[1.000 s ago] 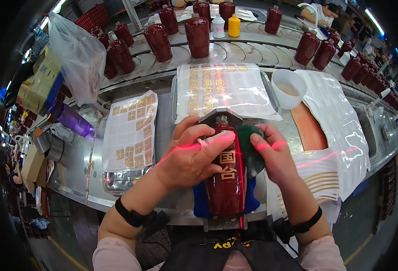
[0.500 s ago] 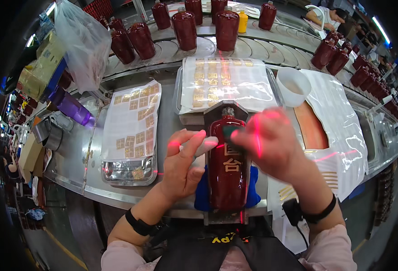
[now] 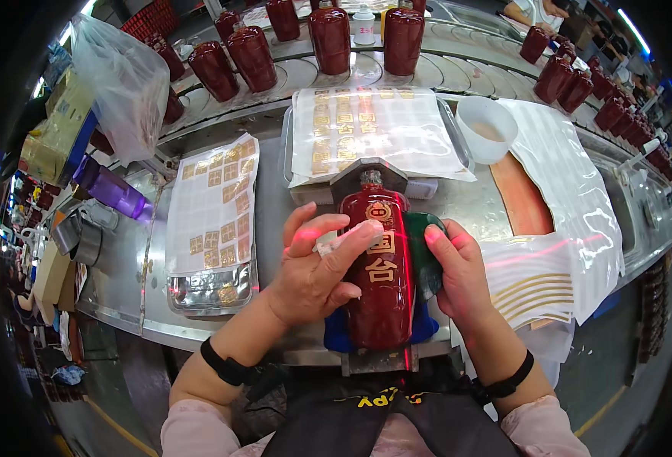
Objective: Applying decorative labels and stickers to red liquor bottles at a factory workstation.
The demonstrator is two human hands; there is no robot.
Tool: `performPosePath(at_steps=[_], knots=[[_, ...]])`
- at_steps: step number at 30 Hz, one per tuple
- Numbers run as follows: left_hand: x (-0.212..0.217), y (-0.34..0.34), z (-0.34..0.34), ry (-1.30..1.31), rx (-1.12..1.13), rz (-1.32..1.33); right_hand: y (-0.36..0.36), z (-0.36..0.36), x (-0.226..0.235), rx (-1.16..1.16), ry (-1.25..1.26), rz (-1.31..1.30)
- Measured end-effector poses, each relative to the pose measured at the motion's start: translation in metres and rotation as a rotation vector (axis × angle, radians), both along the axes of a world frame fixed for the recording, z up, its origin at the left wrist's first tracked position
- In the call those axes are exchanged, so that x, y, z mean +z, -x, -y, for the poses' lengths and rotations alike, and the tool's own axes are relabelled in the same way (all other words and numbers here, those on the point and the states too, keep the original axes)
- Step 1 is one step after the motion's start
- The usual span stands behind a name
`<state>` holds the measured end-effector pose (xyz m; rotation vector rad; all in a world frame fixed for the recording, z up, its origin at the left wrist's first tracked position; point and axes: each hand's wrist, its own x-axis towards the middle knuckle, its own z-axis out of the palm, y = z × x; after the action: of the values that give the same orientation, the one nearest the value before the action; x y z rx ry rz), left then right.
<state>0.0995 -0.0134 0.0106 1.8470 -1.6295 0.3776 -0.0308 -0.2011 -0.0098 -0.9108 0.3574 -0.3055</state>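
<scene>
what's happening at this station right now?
A person has a dark red bottle lying in a jig on the steel bench. The left hand presses a small clear piece onto its front beside the gold characters. The right hand holds a green cloth against its side. Gold sticker sheets lie to the left and behind.

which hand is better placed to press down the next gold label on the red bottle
Left, probably. The left hand already lies across the red bottle with its fingertips at the gold labels, pinching a small clear strip. The right hand sits at the bottle's side, on a dark green pad.
</scene>
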Motion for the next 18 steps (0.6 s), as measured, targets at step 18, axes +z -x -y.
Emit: performPosePath(at_steps=[18], knots=[[-0.037, 0.077, -0.029, -0.053, 0.275, -0.206, -0.009, -0.004, 0.099, 0.391, 1.614, 0.524]])
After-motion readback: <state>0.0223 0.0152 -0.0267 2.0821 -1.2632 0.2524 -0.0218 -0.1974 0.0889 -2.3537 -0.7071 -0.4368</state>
